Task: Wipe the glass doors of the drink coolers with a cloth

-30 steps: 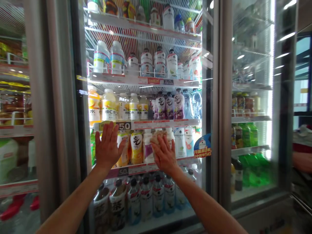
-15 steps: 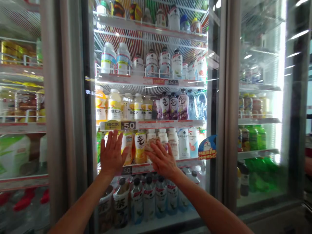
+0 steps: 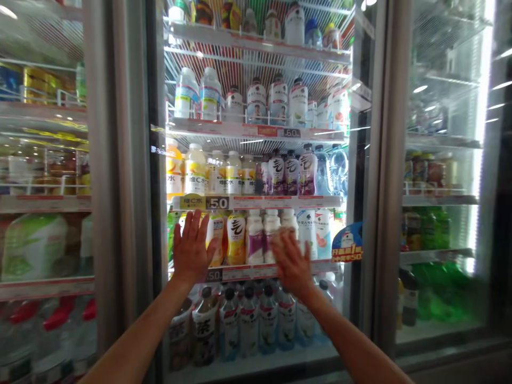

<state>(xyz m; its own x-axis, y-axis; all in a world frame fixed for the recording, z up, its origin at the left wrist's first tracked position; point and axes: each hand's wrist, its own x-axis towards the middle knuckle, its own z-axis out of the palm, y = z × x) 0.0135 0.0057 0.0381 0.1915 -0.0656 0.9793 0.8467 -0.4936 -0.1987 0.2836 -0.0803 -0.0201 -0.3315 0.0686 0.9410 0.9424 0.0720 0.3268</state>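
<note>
My left hand (image 3: 194, 250) lies flat with fingers spread against the glass door (image 3: 256, 285) of a lit drinks fridge. To its right, my right hand (image 3: 294, 264) presses a crumpled beige cloth (image 3: 283, 239) to the same glass. That hand is smeared by motion, and its fingers partly hide the cloth. Behind the glass, close to my left hand, stands a yellow-labelled bottle (image 3: 236, 237). White-capped bottles with purple labels (image 3: 255, 240) show between my hands, and my right hand covers part of their row.
A blue sticker (image 3: 347, 242) is on the glass at the right. Metal door frames (image 3: 130, 160) run down both sides. Shelves of bottles (image 3: 308, 101) fill the fridge above and below my hands. Neighbouring fridge doors show green bottles (image 3: 440, 293) and red-capped bottles (image 3: 60, 314).
My right hand has slid to the right across the glass with the cloth, away from my left hand. My left hand stays flat in place; the view has shifted slightly.
</note>
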